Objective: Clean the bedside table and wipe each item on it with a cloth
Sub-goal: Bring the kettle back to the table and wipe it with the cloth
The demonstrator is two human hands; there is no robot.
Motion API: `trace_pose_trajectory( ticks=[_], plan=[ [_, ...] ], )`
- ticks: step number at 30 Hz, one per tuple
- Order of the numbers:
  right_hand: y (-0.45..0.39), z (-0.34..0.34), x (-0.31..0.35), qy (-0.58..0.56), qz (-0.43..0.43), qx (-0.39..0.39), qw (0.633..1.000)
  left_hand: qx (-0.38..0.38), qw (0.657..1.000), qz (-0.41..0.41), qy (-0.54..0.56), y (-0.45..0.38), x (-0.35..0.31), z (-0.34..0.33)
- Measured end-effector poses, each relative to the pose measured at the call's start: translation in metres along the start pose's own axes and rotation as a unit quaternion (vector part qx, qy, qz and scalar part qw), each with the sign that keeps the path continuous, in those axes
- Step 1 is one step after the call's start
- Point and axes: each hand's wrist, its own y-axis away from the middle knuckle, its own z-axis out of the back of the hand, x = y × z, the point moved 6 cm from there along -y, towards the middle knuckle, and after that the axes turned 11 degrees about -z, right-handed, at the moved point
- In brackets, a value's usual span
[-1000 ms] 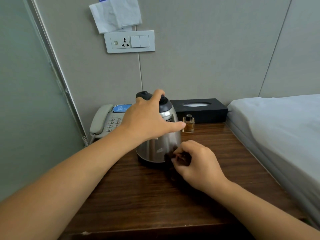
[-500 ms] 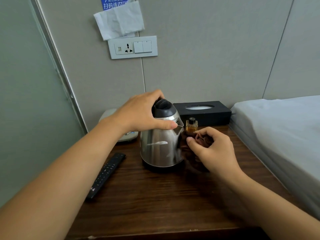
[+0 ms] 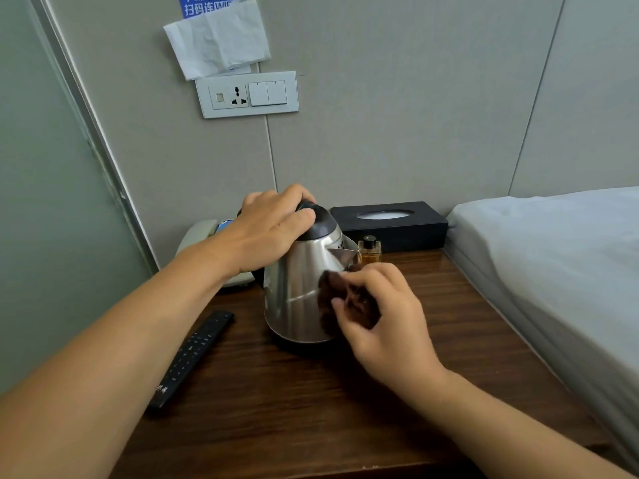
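Observation:
A steel kettle [image 3: 297, 288] with a black lid stands upright on the dark wooden bedside table [image 3: 311, 409]. My left hand [image 3: 266, 229] grips its top and handle from the left. My right hand [image 3: 383, 316] holds a bunched dark brown cloth [image 3: 345, 302] and presses it against the kettle's right side, below the spout. A black remote [image 3: 193, 357] lies left of the kettle. Behind are a small perfume bottle [image 3: 370, 250], a black tissue box [image 3: 390, 223] and a beige phone [image 3: 200, 233], partly hidden by my left arm.
A bed with a grey sheet [image 3: 553, 254] runs along the table's right edge. On the wall above are a socket panel [image 3: 247, 95] and a taped white paper [image 3: 218, 39]. A glass partition [image 3: 52, 202] closes the left side.
The kettle has been turned so its spout now faces right. My right hand with the cloth rose from the kettle's base, then slid back onto its side. The view dropped and the remote came into sight.

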Motion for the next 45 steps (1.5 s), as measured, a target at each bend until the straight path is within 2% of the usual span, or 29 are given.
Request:
trace_pose_trajectory(
  ticks=[3, 5, 8, 10, 13, 15, 20, 24, 28, 33, 36, 39, 43, 45],
  plan=[
    [-0.002, -0.004, 0.017, 0.055, 0.064, -0.024, 0.996, 0.017, 1.0, -0.01, -0.016, 0.001, -0.001, -0.001],
    [-0.01, 0.001, 0.024, 0.046, 0.043, -0.057, 0.996, 0.039, 0.998, -0.025, -0.049, 0.002, -0.003, -0.002],
    [-0.015, 0.003, 0.028, 0.05, 0.013, -0.064, 0.997, 0.066, 0.991, -0.047, -0.106, 0.004, -0.004, -0.003],
    [-0.015, 0.005, 0.021, 0.032, -0.01, -0.055, 0.998, 0.068, 0.989, -0.052, -0.12, 0.006, -0.004, -0.002],
    [-0.019, 0.013, -0.011, 0.024, -0.1, -0.018, 0.995, 0.061, 0.988, -0.05, -0.135, 0.007, -0.003, 0.0],
    [-0.018, 0.017, -0.021, 0.031, -0.119, 0.005, 0.992, 0.058, 0.987, -0.048, -0.14, 0.008, -0.003, -0.001],
    [-0.025, 0.015, 0.02, 0.0, -0.002, -0.044, 0.999, 0.058, 0.987, -0.055, -0.14, 0.008, -0.004, -0.001],
    [-0.014, 0.006, 0.004, -0.005, 0.004, -0.018, 1.0, 0.052, 0.987, -0.055, -0.143, 0.009, -0.005, -0.001],
    [-0.008, 0.017, -0.022, 0.016, -0.052, 0.033, 0.998, 0.047, 0.987, -0.046, -0.148, 0.01, -0.005, 0.0],
    [-0.022, 0.03, 0.011, -0.04, -0.017, -0.039, 0.998, 0.046, 0.986, -0.042, -0.152, 0.01, -0.004, 0.0],
    [-0.021, 0.016, 0.013, -0.028, -0.014, -0.064, 0.997, 0.046, 0.986, -0.047, -0.154, 0.01, -0.006, 0.0],
    [-0.015, 0.008, -0.006, -0.044, -0.055, -0.085, 0.994, 0.047, 0.986, -0.044, -0.153, 0.01, -0.004, -0.001],
    [-0.009, 0.011, -0.035, -0.03, -0.152, -0.049, 0.987, 0.044, 0.986, -0.04, -0.154, 0.011, -0.004, -0.002],
    [-0.013, 0.014, -0.026, -0.037, -0.135, -0.044, 0.989, 0.043, 0.987, -0.038, -0.153, 0.012, -0.004, -0.001]
  ],
)
